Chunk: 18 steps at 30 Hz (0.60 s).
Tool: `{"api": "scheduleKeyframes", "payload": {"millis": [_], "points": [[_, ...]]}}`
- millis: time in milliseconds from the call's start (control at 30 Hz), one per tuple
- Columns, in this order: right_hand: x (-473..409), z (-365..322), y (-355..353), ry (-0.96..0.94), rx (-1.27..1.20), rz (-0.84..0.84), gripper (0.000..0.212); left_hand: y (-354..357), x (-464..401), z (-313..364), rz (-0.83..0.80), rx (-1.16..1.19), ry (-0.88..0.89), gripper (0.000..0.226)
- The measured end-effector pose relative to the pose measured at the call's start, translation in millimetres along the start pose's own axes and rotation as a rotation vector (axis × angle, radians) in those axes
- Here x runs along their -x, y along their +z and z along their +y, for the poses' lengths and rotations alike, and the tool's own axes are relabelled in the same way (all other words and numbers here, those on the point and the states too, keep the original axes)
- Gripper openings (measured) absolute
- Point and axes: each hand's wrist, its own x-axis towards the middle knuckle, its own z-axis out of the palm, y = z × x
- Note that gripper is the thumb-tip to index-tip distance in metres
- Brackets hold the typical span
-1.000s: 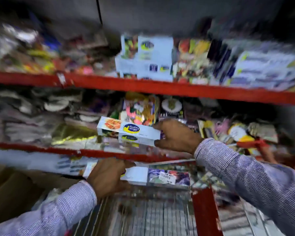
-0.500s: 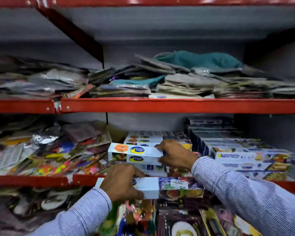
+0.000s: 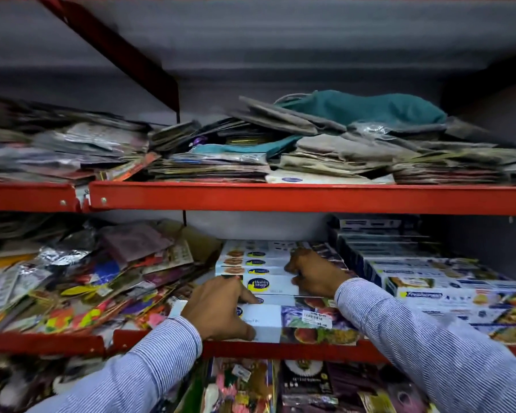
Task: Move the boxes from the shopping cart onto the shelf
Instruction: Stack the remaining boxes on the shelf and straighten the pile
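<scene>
My left hand (image 3: 219, 310) grips the left end of a long white box (image 3: 292, 323) with food pictures and a price sticker, lying at the front edge of the red shelf (image 3: 295, 350). My right hand (image 3: 315, 274) rests on the right end of another white box (image 3: 270, 285) with a blue and yellow logo, set on top just behind it. More boxes of the same kind (image 3: 251, 257) lie in a row behind them. The shopping cart is out of view.
A stack of blue and white boxes (image 3: 429, 281) fills the shelf to the right. Loose colourful packets (image 3: 81, 281) are heaped on the left. The shelf above (image 3: 280, 198) carries flat bags and a teal cloth (image 3: 364, 107). More packets (image 3: 251, 386) hang below.
Both hands have carried their boxes up and forward from the cart onto the middle shelf. The boxes now lie on the shelf, and the view has risen and steadied.
</scene>
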Motion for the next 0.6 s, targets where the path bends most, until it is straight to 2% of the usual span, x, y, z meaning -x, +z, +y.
{"api": "scheduleKeyframes", "payload": {"millis": [133,233,300,400,533,600], "points": [[10.2,0.6,-17.8,0.047,-0.151,0.069,0.022,0.6,-20.4,2.5,-0.015,0.03,0.006,0.056],[18.4,6.9,-28.7,0.093,-0.305,0.12,0.02,3.8,-40.0,3.9,-0.016,0.071,0.0,0.051],[26.2,10.7,-34.0,0.076,-0.263,0.176,0.021,7.8,-51.8,6.6,0.003,0.079,0.0,0.051],[39.9,11.5,-34.1,0.053,-0.252,0.156,0.027,14.1,-64.9,11.4,0.043,0.063,0.018,0.055],[55.1,9.7,-18.9,0.03,-0.173,0.051,0.057,26.8,-69.4,6.3,0.088,0.087,0.034,0.058],[66.9,13.5,-11.9,0.047,-0.127,0.051,0.061,38.9,-70.7,10.1,0.117,0.005,0.062,0.061]]}}
